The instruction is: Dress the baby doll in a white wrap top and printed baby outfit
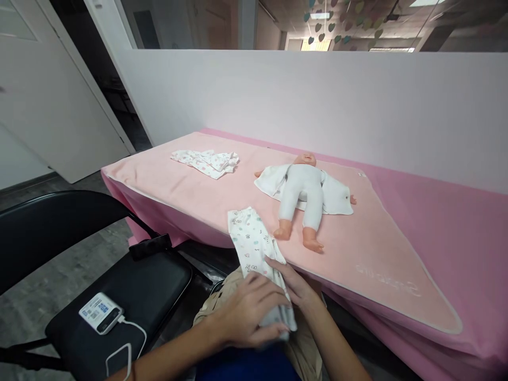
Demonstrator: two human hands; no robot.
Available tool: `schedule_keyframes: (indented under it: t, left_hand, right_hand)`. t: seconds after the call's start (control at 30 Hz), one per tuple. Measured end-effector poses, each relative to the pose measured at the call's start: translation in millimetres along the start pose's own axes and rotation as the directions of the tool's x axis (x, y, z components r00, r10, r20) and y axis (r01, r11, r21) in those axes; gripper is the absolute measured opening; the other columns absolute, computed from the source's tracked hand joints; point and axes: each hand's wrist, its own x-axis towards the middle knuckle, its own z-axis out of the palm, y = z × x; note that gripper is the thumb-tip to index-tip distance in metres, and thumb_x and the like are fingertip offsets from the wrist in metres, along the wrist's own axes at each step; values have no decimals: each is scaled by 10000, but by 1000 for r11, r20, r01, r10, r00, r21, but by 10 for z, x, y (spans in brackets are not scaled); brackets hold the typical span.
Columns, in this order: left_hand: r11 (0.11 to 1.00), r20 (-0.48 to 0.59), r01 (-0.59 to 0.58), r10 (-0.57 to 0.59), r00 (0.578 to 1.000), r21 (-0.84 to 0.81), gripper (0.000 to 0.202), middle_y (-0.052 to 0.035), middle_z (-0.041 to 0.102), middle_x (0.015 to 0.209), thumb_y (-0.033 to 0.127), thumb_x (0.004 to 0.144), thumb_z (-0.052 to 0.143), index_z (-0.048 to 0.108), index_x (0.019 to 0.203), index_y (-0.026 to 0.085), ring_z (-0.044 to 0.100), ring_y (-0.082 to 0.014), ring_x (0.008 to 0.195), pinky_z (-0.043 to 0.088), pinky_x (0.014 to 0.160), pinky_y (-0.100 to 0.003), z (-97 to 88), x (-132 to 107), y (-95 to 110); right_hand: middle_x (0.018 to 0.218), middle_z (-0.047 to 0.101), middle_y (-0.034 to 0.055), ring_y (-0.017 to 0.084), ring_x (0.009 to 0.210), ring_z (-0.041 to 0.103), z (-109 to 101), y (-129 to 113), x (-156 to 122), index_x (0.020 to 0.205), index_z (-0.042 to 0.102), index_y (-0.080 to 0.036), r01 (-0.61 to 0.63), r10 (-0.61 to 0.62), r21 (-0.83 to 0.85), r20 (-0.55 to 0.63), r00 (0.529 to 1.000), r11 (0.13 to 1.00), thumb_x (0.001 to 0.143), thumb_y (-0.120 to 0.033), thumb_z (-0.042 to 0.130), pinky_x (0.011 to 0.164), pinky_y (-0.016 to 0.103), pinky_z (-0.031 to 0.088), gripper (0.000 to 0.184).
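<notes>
My left hand (256, 309) is curled over the lower end of a pair of white printed baby pants (252, 241), slightly blurred, its thumb by the hem. On the other side, my right hand (296, 283) pinches the pants along their right edge; some of its fingers are hidden by the cloth. The upper end of the pants rests on the table edge, while the rest hangs over my lap. Just beyond lies a baby doll (304, 185) on its back, feet toward me, in white leggings. A white top (337, 193) is spread out around its arms.
A pink blanket (369, 238) covers the table, with another folded printed garment (208, 161) at the back left. On my left stands a black folding chair (159, 280) holding a white device (101, 313) with a cable and a dark phone-like object (151, 246). A white partition (317, 100) rises behind the table.
</notes>
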Motion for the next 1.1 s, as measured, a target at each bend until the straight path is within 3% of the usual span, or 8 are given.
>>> schedule_keyframes:
  t: [0.1, 0.17, 0.23, 0.3, 0.5, 0.63, 0.77, 1.1]
  left_hand:
    - [972, -387, 235, -228, 894, -28, 216, -86, 720, 1152, 340, 1032, 553, 651, 1205, 255, 652, -261, 1084, 463, 1000, -446, -79, -143, -371]
    - [854, -611, 468, -498, 615, -225, 219, -96, 686, 1160, 402, 1016, 598, 621, 1170, 247, 639, -265, 1113, 479, 1024, -446, -127, -189, -654]
    - [623, -527, 549, -776, 346, -558, 352, -95, 678, 1159, 530, 960, 658, 603, 1146, 236, 656, -267, 1097, 514, 990, -428, -179, -187, -905]
    - [303, -181, 490, -943, 280, -817, 480, -103, 718, 1128, 632, 900, 673, 638, 1135, 216, 697, -293, 1069, 546, 936, -424, -238, -155, -1071]
    - [-178, 304, 354, -889, 342, -918, 563, -159, 801, 1120, 558, 852, 789, 718, 1213, 132, 767, -331, 998, 597, 884, -420, -304, -116, -1007]
    - [27, 95, 363, -945, 314, -931, 533, -113, 786, 1157, 500, 844, 838, 680, 1248, 190, 760, -278, 975, 605, 829, -362, -246, -119, -816]
    - [364, -185, 430, -896, 404, -826, 378, -52, 726, 1114, 538, 952, 712, 631, 1174, 244, 699, -241, 1032, 583, 859, -336, -178, -22, -596]
    - [877, -291, 157, -313, 904, -454, 411, -139, 534, 1292, 601, 1052, 428, 567, 1195, 243, 556, -313, 1244, 487, 1097, -528, -150, 172, -35]
  right_hand:
    - [1245, 791, 114, 308, 1199, 737, 60, 22, 11, 1388, 685, -168, -32, 32, 38, -5, 999, 999, 858, -419, 875, 1123, 459, 551, 617]
    - [1307, 771, 114, 313, 1246, 719, 91, 47, -4, 1450, 646, -189, -19, 20, 30, -25, 999, 999, 871, -421, 866, 1138, 475, 542, 662]
    - [1341, 756, 118, 326, 1273, 704, 116, 93, -39, 1460, 642, -198, -10, 9, -26, -39, 999, 1000, 863, -446, 872, 1147, 492, 533, 687]
    - [1376, 738, 119, 343, 1299, 686, 142, 160, -94, 1435, 666, -205, -7, 3, -138, -34, 999, 990, 847, -479, 882, 1161, 511, 516, 684]
    - [1438, 704, 98, 353, 1346, 646, 229, 333, -316, 1427, 671, -225, 40, 16, -485, 111, 994, 874, 890, -504, 823, 1189, 523, 478, 624]
    - [1461, 668, 97, 371, 1368, 599, 241, 325, -488, 1441, 627, -277, 180, -272, -688, -25, 962, 703, 932, -457, 767, 1198, 582, 436, 558]
    - [1306, 676, 146, 392, 1257, 593, 319, 210, -617, 1271, 635, -254, 155, -640, -897, -167, 750, 415, 917, -462, 769, 1113, 596, 461, 432]
    - [1040, 674, 56, 241, 951, 630, 544, -371, -543, 1134, 607, -229, 438, -578, -787, 130, 806, 435, 1028, -431, 636, 871, 358, 509, 230]
